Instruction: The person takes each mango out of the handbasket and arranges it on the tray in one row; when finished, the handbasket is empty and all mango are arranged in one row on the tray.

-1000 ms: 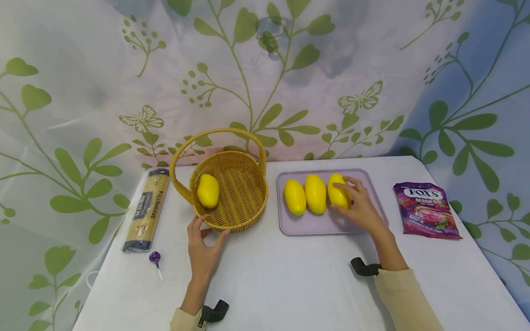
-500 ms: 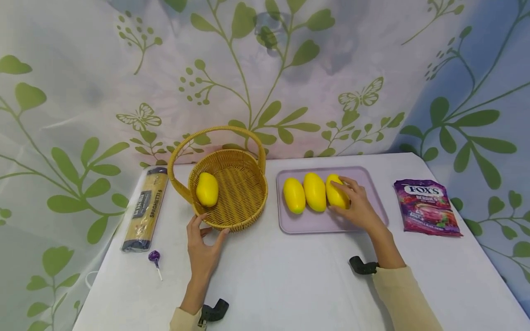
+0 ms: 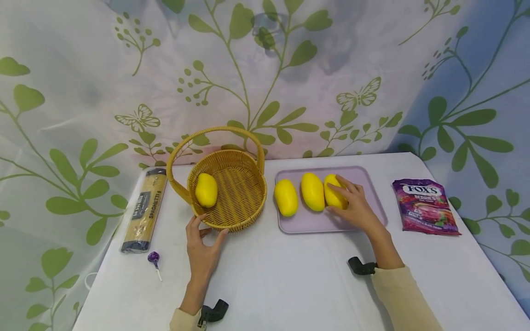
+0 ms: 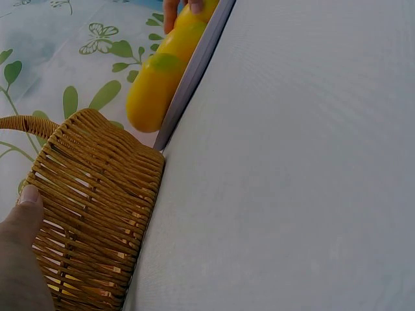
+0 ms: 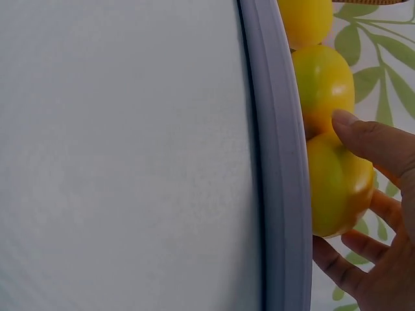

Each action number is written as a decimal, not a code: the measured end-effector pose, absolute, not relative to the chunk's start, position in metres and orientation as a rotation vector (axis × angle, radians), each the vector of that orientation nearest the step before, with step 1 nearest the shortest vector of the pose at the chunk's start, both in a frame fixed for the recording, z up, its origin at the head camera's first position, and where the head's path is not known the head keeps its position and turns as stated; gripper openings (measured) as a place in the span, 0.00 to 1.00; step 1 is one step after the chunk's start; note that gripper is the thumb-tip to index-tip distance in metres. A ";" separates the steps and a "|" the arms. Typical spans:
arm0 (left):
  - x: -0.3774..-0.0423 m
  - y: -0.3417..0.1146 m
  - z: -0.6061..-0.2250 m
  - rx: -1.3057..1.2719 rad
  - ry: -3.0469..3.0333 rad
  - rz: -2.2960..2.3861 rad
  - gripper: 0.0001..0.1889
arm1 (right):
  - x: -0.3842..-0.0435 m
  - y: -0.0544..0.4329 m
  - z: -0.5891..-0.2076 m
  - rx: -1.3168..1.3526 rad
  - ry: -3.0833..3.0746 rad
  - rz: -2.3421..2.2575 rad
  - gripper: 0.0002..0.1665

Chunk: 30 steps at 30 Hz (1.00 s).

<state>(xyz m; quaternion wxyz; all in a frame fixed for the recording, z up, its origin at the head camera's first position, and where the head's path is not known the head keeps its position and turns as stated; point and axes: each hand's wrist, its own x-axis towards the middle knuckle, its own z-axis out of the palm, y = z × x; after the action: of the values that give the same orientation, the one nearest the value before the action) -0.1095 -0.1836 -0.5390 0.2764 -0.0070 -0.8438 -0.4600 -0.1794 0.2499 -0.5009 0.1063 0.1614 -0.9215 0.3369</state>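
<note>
Mango 3 (image 3: 331, 198) from the left edge of the tray (image 3: 306, 225), touching mango 2 (image 3: 312, 192), is pinched by the right hand (image 3: 357, 206); the left hand (image 3: 202, 253) spreads against the near rim of the basket (image 3: 238, 195). Gentle now: sideways pressure could roll mango 1 (image 3: 286, 197) off!

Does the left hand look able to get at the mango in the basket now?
Probably yes: the left hand touches the basket from outside; its wall stands between, but nothing covers the mango from above.
</note>
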 end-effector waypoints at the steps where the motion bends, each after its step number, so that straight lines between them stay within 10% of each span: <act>1: -0.109 -0.184 -0.539 -0.018 -2.268 -1.235 0.38 | -0.179 0.250 -0.501 0.475 -2.713 0.992 0.38; 30: -0.109 -0.184 -0.537 -0.018 -2.268 -1.244 0.38 | -0.174 0.196 -0.431 0.717 -2.631 0.978 0.38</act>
<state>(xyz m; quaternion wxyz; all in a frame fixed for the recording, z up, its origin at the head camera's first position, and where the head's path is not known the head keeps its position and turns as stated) -0.1093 -0.1837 -0.5370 0.2739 -0.0066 -0.8433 -0.4624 -0.1737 0.1964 -0.4306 0.1222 0.2455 -0.9014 0.3351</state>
